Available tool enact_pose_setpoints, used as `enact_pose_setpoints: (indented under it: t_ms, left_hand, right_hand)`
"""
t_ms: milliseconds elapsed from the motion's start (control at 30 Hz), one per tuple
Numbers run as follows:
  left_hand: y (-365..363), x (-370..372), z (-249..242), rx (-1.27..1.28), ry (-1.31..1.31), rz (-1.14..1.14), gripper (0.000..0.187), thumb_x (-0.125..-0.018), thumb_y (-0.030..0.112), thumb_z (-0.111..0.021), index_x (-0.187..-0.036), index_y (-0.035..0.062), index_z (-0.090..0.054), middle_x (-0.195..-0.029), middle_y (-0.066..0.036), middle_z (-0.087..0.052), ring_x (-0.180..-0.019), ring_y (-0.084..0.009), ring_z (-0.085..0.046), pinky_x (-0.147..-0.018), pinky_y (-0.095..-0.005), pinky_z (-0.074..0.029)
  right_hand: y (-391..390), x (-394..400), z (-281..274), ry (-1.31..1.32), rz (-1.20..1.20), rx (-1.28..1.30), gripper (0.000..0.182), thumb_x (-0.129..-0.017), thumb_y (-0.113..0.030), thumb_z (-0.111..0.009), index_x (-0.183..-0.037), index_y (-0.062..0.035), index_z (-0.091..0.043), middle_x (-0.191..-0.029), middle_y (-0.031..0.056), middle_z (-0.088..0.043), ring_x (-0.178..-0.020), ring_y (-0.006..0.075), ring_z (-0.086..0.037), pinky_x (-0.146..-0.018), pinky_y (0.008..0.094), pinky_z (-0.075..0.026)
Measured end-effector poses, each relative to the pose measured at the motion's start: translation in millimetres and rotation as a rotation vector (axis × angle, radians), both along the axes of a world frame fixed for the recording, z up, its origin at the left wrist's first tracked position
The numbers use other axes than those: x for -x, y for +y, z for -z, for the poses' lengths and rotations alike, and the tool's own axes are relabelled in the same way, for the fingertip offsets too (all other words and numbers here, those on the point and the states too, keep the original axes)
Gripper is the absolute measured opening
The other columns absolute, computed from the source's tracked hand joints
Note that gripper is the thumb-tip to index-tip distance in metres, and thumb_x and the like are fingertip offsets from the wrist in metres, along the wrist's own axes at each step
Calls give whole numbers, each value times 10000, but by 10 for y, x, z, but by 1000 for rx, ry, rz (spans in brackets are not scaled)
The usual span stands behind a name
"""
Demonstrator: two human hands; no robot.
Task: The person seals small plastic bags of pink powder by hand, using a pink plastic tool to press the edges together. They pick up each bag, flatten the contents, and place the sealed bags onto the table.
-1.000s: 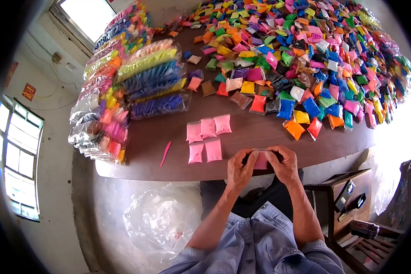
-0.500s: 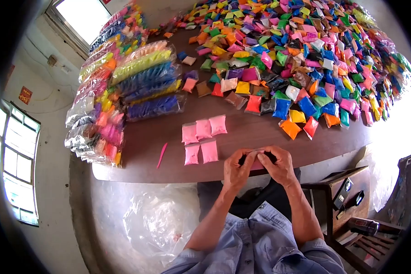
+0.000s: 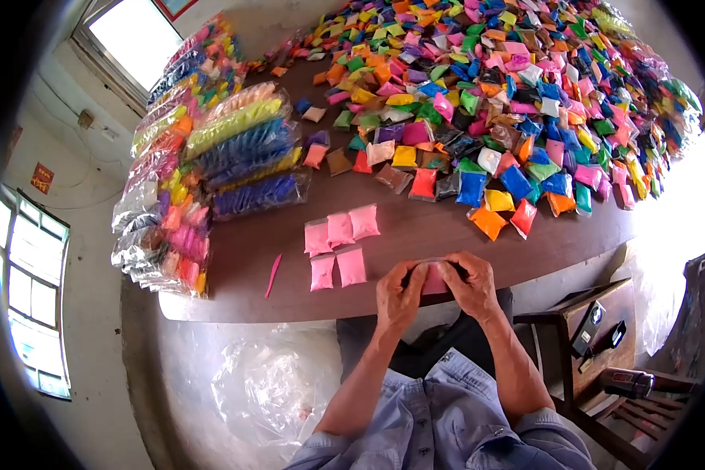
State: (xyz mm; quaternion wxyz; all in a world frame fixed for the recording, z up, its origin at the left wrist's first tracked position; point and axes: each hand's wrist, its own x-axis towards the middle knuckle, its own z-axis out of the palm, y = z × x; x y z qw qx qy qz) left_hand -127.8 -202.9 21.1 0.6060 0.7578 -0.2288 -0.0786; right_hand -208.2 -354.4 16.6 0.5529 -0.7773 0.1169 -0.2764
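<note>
Between my two hands, at the table's near edge, is a small pink packet [image 3: 435, 280]. My left hand [image 3: 400, 291] pinches its left side with thumb and fingers, and my right hand [image 3: 468, 283] pinches its right side. The packet's top edge is partly covered by my fingers. Left of my hands, several pink packets [image 3: 340, 229] lie flat in two rows on the brown table [image 3: 247, 227]. Farther left is a thin pink plastic tool [image 3: 273, 275], lying apart from them.
A large heap of small coloured packets [image 3: 517, 117] covers the back and right of the table. Bundled clear bags of packets [image 3: 247, 149] are stacked at the left. A wooden stool [image 3: 595, 337] with dark objects on it stands at the lower right. Clear plastic sheeting [image 3: 266, 384] lies below the table.
My thumbs have moved apart and more of the pink packet shows between my hands. The view has shifted slightly; the packets on the table keep their arrangement.
</note>
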Motion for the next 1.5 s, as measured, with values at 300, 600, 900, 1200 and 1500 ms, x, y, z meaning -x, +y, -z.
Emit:
enact_pose_setpoints:
  t_ms: [300,600,900,1200,1500]
  left_hand:
    - [8,0,-18,14,73,60,192,-1010,139,-713,-1095,-31,-738,-887,-11,-718,-845,-63,-609,-750,-249,-514]
    - [17,-17,-31,86,139,41,213,-1035,171,-698,-1103,-25,-750,-854,44,-653,-789,-47,-533,-685,-231,-446]
    - [25,-43,55,4,30,-31,269,-1051,248,-697,-1082,-15,-744,-840,43,-628,-782,-68,-505,-675,-259,-431]
    - [26,-63,45,-9,30,57,272,-1051,245,-694,-1076,-24,-729,-847,6,-653,-778,-77,-526,-674,-264,-447]
    - [15,-68,27,-18,46,7,246,-1051,216,-696,-1087,-24,-736,-792,-58,-689,-750,-108,-584,-687,-296,-493]
  right_hand:
    - [-3,-11,-14,-30,-2,31,124,-948,-91,-750,-1054,-29,-769,-886,128,-744,-766,225,-723,-685,329,-555]
    - [-27,-13,25,49,4,6,164,-945,-131,-751,-1080,-40,-773,-939,145,-753,-834,264,-737,-744,349,-569]
    - [8,-10,-22,21,-3,41,199,-985,-206,-723,-1068,-28,-757,-909,148,-735,-781,249,-717,-687,347,-564]
    - [-25,3,-31,37,49,-29,252,-1013,-245,-732,-1044,5,-729,-840,139,-693,-719,224,-647,-651,353,-514]
    - [6,-21,-46,32,-5,102,260,-1000,-256,-738,-1112,-22,-711,-825,163,-687,-681,245,-665,-632,359,-534]
